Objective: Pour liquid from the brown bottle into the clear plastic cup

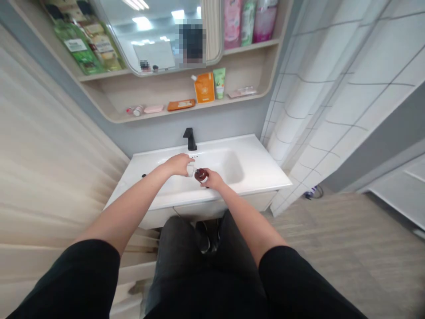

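Over the white sink basin [232, 166] both of my hands are close together. My right hand [212, 178] is wrapped round a dark brown bottle [201, 175], tilted with its neck end toward the left. In my left hand [179, 165] is a small whitish, see-through container [190, 169], close against the bottle's neck; whether the two touch I cannot tell. The contents of both are too small to make out. Behind my hands stands a black faucet [190, 139] at the back rim of the sink.
Above the sink, a wall shelf holds an orange pouch [204, 87], a green tube [219, 83], an orange packet [181, 104] and a pink bar [153, 109]. A mirror [159, 40] hangs over it. A beige curtain [49, 146] is at left, a tiled wall [305, 102] at right.
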Tool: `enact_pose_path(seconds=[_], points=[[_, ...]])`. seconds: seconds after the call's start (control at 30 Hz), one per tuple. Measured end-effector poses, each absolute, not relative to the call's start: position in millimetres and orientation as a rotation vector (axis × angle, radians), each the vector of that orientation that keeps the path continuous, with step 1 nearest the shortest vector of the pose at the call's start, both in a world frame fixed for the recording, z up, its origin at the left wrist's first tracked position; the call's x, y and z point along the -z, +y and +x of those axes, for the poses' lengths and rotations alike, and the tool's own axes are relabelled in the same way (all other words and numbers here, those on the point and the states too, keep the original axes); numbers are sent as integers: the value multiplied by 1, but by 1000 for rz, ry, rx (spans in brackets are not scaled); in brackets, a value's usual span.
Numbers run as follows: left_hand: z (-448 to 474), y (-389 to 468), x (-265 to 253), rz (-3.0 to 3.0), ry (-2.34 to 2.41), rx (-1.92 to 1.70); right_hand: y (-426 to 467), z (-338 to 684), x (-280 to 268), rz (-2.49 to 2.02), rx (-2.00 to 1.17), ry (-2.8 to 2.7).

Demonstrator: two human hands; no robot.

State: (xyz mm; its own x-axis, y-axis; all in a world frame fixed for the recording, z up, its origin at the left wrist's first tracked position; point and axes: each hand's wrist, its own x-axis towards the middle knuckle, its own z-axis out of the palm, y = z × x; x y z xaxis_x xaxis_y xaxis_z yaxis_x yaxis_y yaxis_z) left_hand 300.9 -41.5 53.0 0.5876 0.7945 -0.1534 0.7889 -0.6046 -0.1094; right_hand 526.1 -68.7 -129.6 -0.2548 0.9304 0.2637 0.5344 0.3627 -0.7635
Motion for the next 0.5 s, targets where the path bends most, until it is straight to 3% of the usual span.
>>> enact_pose_path(seconds=[0.5], points=[[312,-42,-63,-2742,-1327,-373,-66,526,134,-1269,-703,-1893]])
